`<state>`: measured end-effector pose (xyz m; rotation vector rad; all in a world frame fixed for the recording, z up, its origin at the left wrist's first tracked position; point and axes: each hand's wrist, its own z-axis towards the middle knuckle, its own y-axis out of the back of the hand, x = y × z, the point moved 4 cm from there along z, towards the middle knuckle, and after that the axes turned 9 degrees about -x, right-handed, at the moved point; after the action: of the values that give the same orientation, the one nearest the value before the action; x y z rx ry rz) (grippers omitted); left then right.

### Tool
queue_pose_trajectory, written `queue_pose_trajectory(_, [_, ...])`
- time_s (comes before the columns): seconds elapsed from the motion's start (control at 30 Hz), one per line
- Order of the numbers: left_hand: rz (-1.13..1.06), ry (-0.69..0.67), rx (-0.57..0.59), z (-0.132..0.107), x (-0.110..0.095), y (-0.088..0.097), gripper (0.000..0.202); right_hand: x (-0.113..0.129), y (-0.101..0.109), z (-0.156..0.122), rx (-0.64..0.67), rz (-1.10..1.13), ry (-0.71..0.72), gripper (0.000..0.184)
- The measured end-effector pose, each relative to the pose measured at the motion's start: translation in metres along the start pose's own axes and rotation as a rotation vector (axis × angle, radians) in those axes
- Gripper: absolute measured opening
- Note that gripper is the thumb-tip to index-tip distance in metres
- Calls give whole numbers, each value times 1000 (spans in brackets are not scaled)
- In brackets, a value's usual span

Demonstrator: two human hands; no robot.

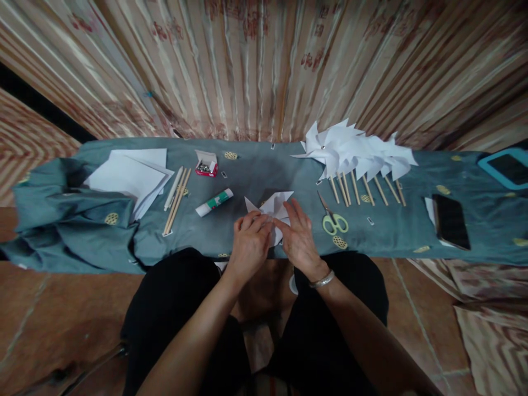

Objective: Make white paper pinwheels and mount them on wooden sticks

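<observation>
A white paper pinwheel point(277, 204) lies at the front edge of the cloth-covered table, its pointed blades partly folded in. My left hand point(251, 240) grips its left side with curled fingers. From the right, my right hand point(298, 235) holds the same paper, thumb and fingers pressed near its centre. The fingertips meet there and hide the middle. Just left of the hands is a glue stick point(214, 202); to their right are green-handled scissors point(335, 221), tips pointing away from me.
Several finished pinwheels on sticks point(363, 148) overlap at back right. A small red box point(207, 166) of metal pieces stands open. Wooden sticks point(178, 202), a white pen point(173, 188) and paper sheets point(132, 179) lie left. A phone point(452, 221) and blue-framed device point(509, 168) rest right.
</observation>
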<state>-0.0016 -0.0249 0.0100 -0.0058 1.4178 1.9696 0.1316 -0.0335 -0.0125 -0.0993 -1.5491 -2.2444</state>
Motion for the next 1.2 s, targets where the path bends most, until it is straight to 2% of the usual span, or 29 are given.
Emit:
queue_pose_trajectory(0.37, [29,5,-3,3,0,-12,24,-5,0,1,-14,52,-62,42])
queue_pose_trajectory(1.2, [57,-35,-10,6,1,-17,27,-8,-4,4,-36,166,-163,47])
